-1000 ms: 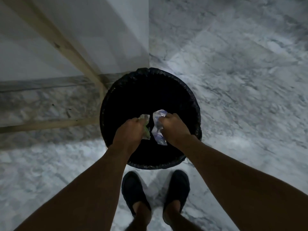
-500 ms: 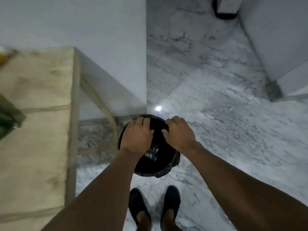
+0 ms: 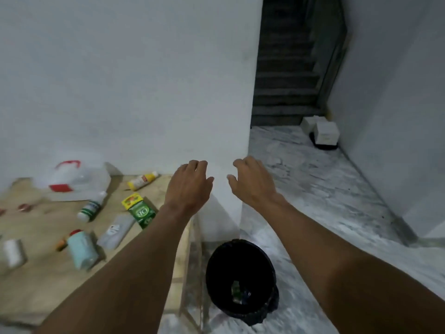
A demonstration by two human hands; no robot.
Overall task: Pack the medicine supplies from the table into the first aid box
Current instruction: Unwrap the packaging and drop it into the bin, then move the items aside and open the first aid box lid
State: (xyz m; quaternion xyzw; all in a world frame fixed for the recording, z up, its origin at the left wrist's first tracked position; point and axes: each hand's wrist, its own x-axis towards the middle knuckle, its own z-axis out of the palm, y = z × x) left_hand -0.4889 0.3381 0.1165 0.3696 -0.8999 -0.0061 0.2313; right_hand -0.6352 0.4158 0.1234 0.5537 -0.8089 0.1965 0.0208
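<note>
Medicine supplies: scattered on the wooden bench [image 3: 36, 280] at the left, all lying loose and blurred by camera motion.
First aid box: a clear plastic case with a red handle and red latch [image 3: 72, 182], at the back of the bench against the white wall [image 3: 120, 80].
Yellow bottle [image 3: 142, 181]: on its side near the bench's far edge, just right of the box.
White bottle with green label [image 3: 91, 208]: lying tilted in front of the box.
Green and yellow carton [image 3: 139, 209]: flat on the bench, right of that bottle, near the left forearm.
White tube [image 3: 115, 231]: lying beside the carton, toward the camera.
Pale blue bottle with red cap [image 3: 81, 251]: on its side, near the tube.
White roll [image 3: 13, 253]: at the bench's left edge; too blurred to name further.
Left hand [image 3: 186, 186]: raised in the air over the bench's right end, palm down, fingers [image 3: 198, 165] loosely spread and curled, holding nothing.
Right hand [image 3: 252, 183]: raised beside the left, apart from it, fingers [image 3: 240, 162] open and curled, empty.
Black bin [image 3: 240, 278]: on the marble floor [image 3: 337, 201] just right of the bench, below the forearms; a few scraps of wrapper [image 3: 237, 292] lie at its bottom.
White boxes [image 3: 321, 132]: on the floor in the far corner, at the foot of the dark stairs [image 3: 286, 68].
</note>
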